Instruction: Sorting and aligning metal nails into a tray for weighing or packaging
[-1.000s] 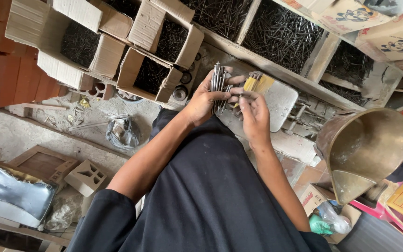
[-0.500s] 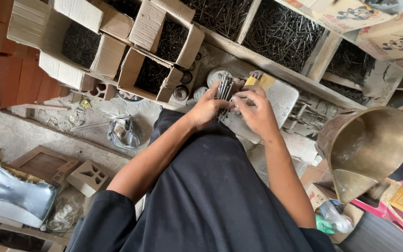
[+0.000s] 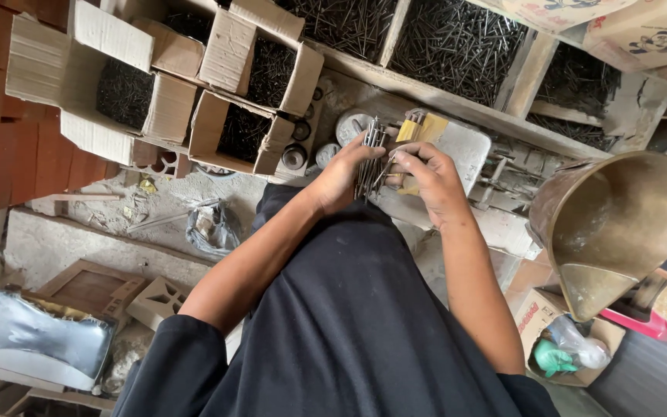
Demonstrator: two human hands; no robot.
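Your left hand (image 3: 341, 179) is clenched around a bundle of long nails (image 3: 368, 158), held upright with the heads up, so the shafts stay parallel and cannot fan out. Your right hand (image 3: 426, 179) comes in from the other side, its fingers (image 3: 400, 164) curled against the same bundle and pinching at it, apparently squaring the nails or picking one out; its grip is closed on the nails too, though how many it holds cannot be told. The bundle sits between both hands, raised just in front of your body and above the small white scale (image 3: 457, 147) with a yellow card (image 3: 420, 127) lying on it, probably so loose nails fall onto the platform rather than the floor. Round dark weights (image 3: 295, 157) stand just beside the scale. Open cardboard boxes (image 3: 241, 131) of dark nails stand to the left with flaps folded out for easy reach, and wooden bins (image 3: 457, 46) heaped with nails run along the back. A brass scoop pan (image 3: 619, 224) rests to your right, mouth toward you, well apart from both hands.
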